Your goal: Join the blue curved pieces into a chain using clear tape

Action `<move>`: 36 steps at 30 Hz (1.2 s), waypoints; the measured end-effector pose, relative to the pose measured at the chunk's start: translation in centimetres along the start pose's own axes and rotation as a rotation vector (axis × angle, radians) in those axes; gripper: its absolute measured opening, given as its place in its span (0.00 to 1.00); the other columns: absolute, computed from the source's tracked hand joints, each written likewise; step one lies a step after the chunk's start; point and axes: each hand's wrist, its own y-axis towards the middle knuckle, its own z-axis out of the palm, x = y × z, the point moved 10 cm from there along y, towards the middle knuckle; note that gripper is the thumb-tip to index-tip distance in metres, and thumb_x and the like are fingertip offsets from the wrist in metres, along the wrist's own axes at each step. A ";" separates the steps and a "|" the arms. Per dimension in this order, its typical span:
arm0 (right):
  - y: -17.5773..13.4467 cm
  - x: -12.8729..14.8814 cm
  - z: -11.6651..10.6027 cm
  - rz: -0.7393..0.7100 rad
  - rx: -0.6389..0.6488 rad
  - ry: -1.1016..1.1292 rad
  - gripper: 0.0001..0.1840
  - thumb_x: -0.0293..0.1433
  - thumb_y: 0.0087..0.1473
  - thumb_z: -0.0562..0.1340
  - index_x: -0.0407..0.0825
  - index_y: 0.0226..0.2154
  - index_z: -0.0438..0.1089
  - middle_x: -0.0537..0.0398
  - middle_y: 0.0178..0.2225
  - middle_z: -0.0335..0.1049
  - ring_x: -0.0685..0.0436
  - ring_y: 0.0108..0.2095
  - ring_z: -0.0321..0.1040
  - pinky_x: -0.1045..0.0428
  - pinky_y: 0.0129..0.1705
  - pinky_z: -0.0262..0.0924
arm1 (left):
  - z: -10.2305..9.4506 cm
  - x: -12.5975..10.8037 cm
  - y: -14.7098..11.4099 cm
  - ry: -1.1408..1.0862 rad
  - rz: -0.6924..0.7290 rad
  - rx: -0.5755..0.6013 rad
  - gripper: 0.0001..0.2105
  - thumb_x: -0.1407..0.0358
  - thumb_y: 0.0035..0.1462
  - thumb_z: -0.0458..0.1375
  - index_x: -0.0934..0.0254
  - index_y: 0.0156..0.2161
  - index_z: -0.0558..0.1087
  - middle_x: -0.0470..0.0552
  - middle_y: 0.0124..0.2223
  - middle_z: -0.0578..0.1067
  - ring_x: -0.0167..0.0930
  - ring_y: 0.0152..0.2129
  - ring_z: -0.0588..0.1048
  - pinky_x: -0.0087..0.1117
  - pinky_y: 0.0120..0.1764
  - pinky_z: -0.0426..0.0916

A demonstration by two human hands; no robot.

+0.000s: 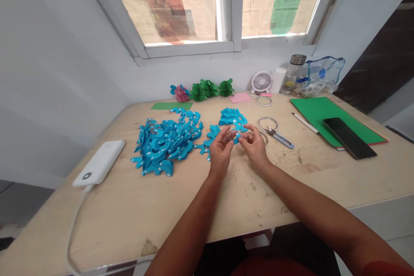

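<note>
A small blue paper cutout with a white square on it is pinched between my two hands. My left hand grips its left side with thumb and fingertips. On its right side, the thumb and fingers of my right hand close on the edge. Just beyond the fingers lies a group of similar blue cutouts. A few loose blue cutouts rest left of my left hand. Farther left is a large heap of curved blue cutouts, many bearing white squares.
Rolls of tape and a blue utility knife lie right of my hands. A phone rests on green sheets. Paper figures, a fan and a bottle line the back. A white power bank lies left.
</note>
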 end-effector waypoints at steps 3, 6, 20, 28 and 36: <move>0.2 -0.1 -0.5 -0.010 -0.035 0.007 0.24 0.32 0.41 0.64 0.52 0.43 0.60 0.62 0.24 0.67 0.50 0.26 0.64 0.54 0.30 0.57 | -1.2 -0.3 0.3 0.019 0.061 -0.098 0.20 0.67 0.44 0.61 0.61 0.46 0.70 0.54 0.47 0.74 0.34 0.42 0.74 0.38 0.47 0.67; 0.4 -0.2 -1.0 -0.019 -0.073 -0.009 0.24 0.33 0.41 0.64 0.51 0.44 0.60 0.62 0.24 0.67 0.50 0.26 0.64 0.54 0.30 0.57 | -2.5 0.6 0.5 0.104 -0.032 -0.194 0.16 0.66 0.42 0.62 0.64 0.40 0.73 0.54 0.40 0.76 0.33 0.36 0.75 0.34 0.38 0.70; 0.5 -0.3 -1.3 0.054 -0.103 -0.037 0.15 0.35 0.42 0.63 0.50 0.36 0.66 0.57 0.30 0.70 0.49 0.31 0.65 0.53 0.33 0.56 | -2.8 2.3 0.0 0.183 -0.289 -0.211 0.07 0.66 0.40 0.60 0.69 0.26 0.73 0.51 0.23 0.75 0.28 0.19 0.72 0.27 0.21 0.66; 0.1 -0.9 0.0 0.084 0.013 -0.041 0.06 0.34 0.44 0.62 0.49 0.26 0.69 0.56 0.33 0.69 0.48 0.36 0.64 0.51 0.41 0.55 | -2.5 1.8 0.2 0.207 -0.247 -0.189 0.05 0.68 0.41 0.59 0.68 0.26 0.74 0.50 0.24 0.76 0.26 0.19 0.72 0.27 0.24 0.67; 0.0 -0.9 0.1 0.074 0.017 -0.081 0.06 0.35 0.42 0.63 0.49 0.25 0.71 0.54 0.33 0.70 0.45 0.39 0.65 0.51 0.40 0.58 | -1.7 2.8 0.1 0.095 -0.281 -0.128 0.06 0.66 0.41 0.61 0.68 0.26 0.75 0.48 0.22 0.74 0.25 0.19 0.71 0.27 0.26 0.67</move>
